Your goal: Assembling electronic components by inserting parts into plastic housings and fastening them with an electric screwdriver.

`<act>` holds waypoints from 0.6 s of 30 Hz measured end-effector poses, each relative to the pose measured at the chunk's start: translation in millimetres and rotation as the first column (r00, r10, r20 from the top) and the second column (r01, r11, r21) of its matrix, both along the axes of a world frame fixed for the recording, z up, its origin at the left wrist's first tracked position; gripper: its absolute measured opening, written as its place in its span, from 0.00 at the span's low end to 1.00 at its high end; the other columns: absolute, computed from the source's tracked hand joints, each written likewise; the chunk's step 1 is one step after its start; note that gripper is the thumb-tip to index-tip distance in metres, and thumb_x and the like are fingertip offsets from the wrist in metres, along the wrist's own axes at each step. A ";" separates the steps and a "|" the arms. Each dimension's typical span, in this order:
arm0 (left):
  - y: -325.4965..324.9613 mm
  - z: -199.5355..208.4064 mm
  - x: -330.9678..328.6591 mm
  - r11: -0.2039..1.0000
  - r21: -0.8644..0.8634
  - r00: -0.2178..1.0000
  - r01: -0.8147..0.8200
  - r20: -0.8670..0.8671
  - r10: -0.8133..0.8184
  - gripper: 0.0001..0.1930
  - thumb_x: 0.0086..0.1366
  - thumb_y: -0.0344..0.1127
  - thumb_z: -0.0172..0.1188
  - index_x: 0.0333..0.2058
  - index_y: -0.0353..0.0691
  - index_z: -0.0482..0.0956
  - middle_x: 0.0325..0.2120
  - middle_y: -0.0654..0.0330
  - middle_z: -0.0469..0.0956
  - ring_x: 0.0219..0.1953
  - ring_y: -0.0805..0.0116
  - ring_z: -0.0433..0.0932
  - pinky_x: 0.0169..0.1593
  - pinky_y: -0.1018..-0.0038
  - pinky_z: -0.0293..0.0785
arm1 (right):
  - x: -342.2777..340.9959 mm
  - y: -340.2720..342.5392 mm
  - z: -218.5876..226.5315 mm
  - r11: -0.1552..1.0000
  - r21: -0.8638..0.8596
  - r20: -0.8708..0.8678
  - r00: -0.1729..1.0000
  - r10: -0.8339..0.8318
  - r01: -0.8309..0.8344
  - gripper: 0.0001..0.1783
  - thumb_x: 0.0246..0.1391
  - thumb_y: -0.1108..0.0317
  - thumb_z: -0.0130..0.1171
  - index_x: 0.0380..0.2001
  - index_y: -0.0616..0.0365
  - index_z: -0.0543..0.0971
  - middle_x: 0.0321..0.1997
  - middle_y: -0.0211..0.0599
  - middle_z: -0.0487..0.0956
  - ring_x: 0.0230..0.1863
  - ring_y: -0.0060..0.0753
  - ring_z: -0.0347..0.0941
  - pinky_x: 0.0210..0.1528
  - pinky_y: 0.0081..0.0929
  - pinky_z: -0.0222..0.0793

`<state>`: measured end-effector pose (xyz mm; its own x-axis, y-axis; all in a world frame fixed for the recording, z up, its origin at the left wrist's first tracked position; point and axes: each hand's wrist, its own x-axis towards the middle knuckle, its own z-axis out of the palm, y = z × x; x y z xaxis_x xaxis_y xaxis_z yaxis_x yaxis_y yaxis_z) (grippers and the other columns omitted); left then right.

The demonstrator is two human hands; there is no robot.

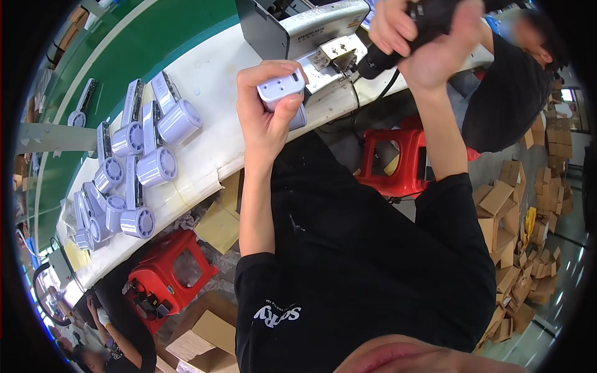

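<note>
My left hand [261,121] is wrapped round a lavender plastic housing [280,90], held up over the table's front edge. Its small end face is turned up and shows a slot and several little holes; the fingers hide most of the rest. My right hand [429,65] grips a black electric screwdriver [377,61] at the upper right, thumb on one side and fingers on the other. The driver's tip points down-left, close to the metal outlet block [337,53] of a grey screw feeder [317,31]. Whether the tip touches a screw is too small to tell.
Several lavender round-headed devices [157,166] with exposed dark strips lie on the white table [208,87] at left. Beyond runs a green conveyor belt [140,43]. Red stools [398,161] stand below the table. A co-worker [507,93] sits at right, near piled cardboard boxes [497,205].
</note>
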<state>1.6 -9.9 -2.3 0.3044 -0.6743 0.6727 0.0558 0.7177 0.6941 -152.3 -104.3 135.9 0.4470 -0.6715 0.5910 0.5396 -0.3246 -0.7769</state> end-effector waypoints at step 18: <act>2.4 -1.8 -0.3 0.995 0.100 1.000 -0.013 -0.014 0.014 0.20 0.58 0.37 0.68 0.43 0.37 0.69 0.39 0.56 0.78 0.38 0.67 0.77 0.45 0.75 0.72 | 58.7 41.9 66.6 0.954 -0.022 0.088 0.950 0.301 -0.300 0.36 0.57 0.27 0.36 0.31 0.54 0.63 0.12 0.27 0.62 0.07 0.20 0.54 0.11 0.19 0.55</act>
